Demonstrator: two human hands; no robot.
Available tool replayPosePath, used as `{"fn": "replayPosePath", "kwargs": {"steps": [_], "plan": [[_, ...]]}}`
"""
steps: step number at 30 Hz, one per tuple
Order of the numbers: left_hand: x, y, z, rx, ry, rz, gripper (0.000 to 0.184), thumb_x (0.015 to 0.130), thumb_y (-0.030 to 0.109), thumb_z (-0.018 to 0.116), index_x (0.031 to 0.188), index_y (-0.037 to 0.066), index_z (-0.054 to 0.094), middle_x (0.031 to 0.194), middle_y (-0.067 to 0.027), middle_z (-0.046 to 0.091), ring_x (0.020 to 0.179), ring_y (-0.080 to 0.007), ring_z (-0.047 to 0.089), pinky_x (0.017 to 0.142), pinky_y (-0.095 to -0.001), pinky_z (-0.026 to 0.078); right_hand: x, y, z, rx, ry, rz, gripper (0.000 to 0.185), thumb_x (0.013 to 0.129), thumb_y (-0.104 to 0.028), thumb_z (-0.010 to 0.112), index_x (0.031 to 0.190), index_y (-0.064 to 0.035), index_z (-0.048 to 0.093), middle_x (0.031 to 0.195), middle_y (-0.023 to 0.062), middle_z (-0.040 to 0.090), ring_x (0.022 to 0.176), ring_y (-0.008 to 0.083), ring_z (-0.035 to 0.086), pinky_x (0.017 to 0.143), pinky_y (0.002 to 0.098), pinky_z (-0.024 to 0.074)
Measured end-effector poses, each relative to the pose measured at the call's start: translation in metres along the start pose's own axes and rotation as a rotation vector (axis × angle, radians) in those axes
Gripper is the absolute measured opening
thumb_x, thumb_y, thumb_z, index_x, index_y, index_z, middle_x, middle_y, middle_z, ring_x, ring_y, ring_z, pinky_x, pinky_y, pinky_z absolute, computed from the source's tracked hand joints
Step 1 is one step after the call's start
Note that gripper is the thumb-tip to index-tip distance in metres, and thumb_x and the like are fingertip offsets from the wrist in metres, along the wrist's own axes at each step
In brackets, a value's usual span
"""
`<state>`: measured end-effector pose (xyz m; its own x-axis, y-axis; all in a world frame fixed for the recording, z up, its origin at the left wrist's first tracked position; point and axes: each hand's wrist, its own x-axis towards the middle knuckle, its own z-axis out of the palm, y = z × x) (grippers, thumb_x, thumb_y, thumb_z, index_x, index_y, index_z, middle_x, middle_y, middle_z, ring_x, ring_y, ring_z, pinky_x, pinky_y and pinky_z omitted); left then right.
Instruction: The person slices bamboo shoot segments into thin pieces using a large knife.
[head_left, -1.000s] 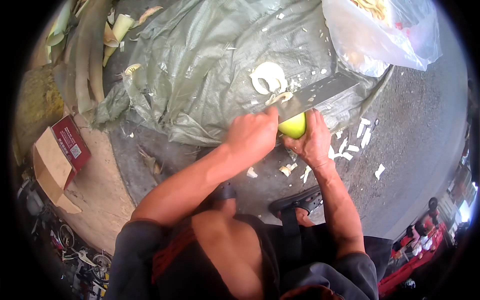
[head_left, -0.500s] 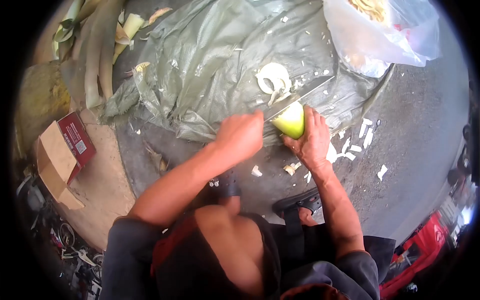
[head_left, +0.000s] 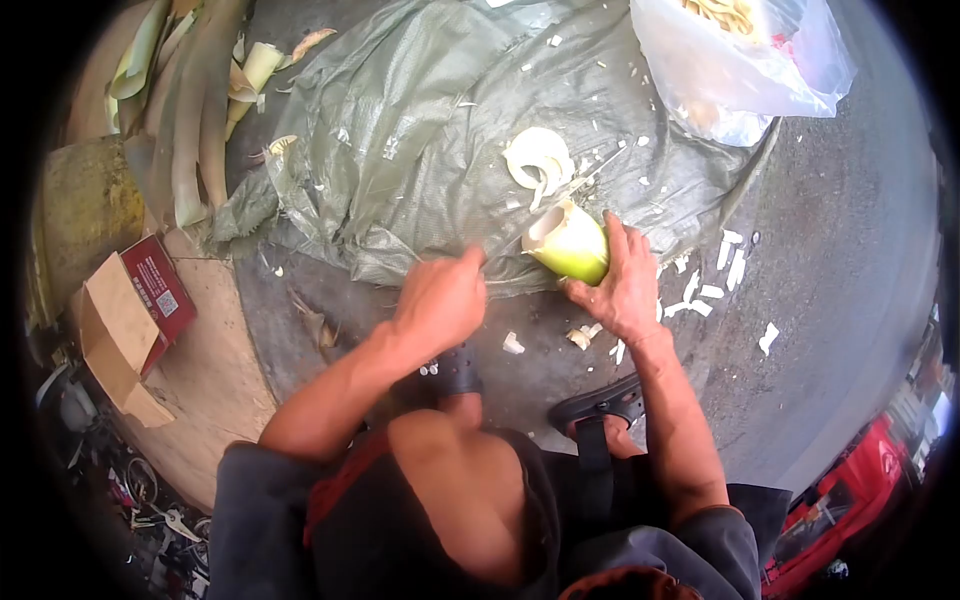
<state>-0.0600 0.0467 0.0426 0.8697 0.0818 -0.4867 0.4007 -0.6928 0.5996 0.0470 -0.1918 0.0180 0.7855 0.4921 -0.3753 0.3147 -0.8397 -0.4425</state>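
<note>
My left hand (head_left: 442, 302) is closed in a fist, slightly blurred, just left of the cut vegetable. It grips a knife; the blade (head_left: 606, 163) shows only as a thin, faint line slanting up to the right past the vegetable. My right hand (head_left: 625, 284) is wrapped round the right side of a green, hollow piece that looks like bamboo shoot (head_left: 578, 250). Its pale cut end faces up and left. Beyond it, a white ring-shaped slice (head_left: 538, 160) lies on the grey-green plastic sheet (head_left: 430, 150).
At the upper right stands a clear plastic bag (head_left: 740, 85) with pale slices. White scraps (head_left: 735, 262) litter the ground on the right. An opened cardboard box (head_left: 135, 325) lies at the left, below long peeled husks (head_left: 190, 130).
My left hand has drawn back left and slightly down with the knife. The bamboo shoot has been turned so its hollow cut end shows; my right hand stays on it.
</note>
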Motion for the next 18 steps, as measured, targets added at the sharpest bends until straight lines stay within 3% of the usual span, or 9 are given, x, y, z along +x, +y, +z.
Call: {"fn": "replayPosePath", "kwargs": {"steps": [3, 6, 10, 14, 18], "plan": [[-0.015, -0.002, 0.008, 0.008, 0.024, 0.005, 0.018, 0.091, 0.012, 0.061, 0.104, -0.001, 0.063, 0.072, -0.0264, 0.066, 0.07, -0.0472, 0.066, 0.067, -0.0582, 0.05, 0.011, -0.009, -0.011, 0.012, -0.133, 0.034, 0.094, 0.066, -0.037, 0.083, 0.144, 0.0005, 0.046, 0.122, 0.0226, 0.057, 0.112, 0.0407, 0.055, 0.094, 0.049, 0.0463], [-0.019, -0.001, 0.007, 0.01, 0.017, 0.024, 0.016, 0.09, 0.01, 0.062, 0.102, 0.0, 0.062, 0.072, -0.0239, 0.068, 0.068, -0.046, 0.067, 0.065, -0.0568, 0.051, 0.011, 0.0, -0.007, 0.249, -0.151, 0.034, 0.089, 0.066, -0.032, 0.084, 0.142, -0.0004, 0.049, 0.118, 0.0216, 0.058, 0.109, 0.0403, 0.056, 0.094, 0.0479, 0.048], [-0.032, -0.002, 0.001, 0.035, 0.029, 0.095, 0.016, 0.087, 0.008, 0.063, 0.1, 0.001, 0.061, 0.077, -0.0207, 0.07, 0.069, -0.0433, 0.068, 0.063, -0.0543, 0.052, 0.011, -0.002, -0.006, -0.005, 0.164, -0.04, 0.082, 0.063, -0.024, 0.087, 0.134, -0.0019, 0.052, 0.119, 0.0198, 0.057, 0.108, 0.0394, 0.056, 0.093, 0.0481, 0.0469], [-0.033, -0.002, -0.005, 0.08, 0.024, 0.134, 0.018, 0.084, 0.007, 0.064, 0.1, 0.001, 0.059, 0.082, -0.0193, 0.07, 0.07, -0.0412, 0.069, 0.062, -0.0526, 0.053, 0.013, 0.007, 0.008, -0.086, 0.201, -0.006, 0.086, 0.062, -0.028, 0.089, 0.134, -0.0021, 0.05, 0.122, 0.0195, 0.054, 0.114, 0.0393, 0.052, 0.098, 0.0495, 0.0416], [-0.039, -0.003, -0.004, 0.087, 0.022, 0.134, 0.018, 0.083, 0.006, 0.064, 0.1, 0.001, 0.058, 0.082, -0.019, 0.07, 0.069, -0.0404, 0.069, 0.062, -0.0517, 0.054, 0.017, 0.009, -0.008, -0.001, 0.083, -0.062, 0.082, 0.062, -0.034, 0.089, 0.129, -0.0014, 0.054, 0.12, 0.0202, 0.055, 0.114, 0.0394, 0.052, 0.096, 0.0501, 0.0433]]}}
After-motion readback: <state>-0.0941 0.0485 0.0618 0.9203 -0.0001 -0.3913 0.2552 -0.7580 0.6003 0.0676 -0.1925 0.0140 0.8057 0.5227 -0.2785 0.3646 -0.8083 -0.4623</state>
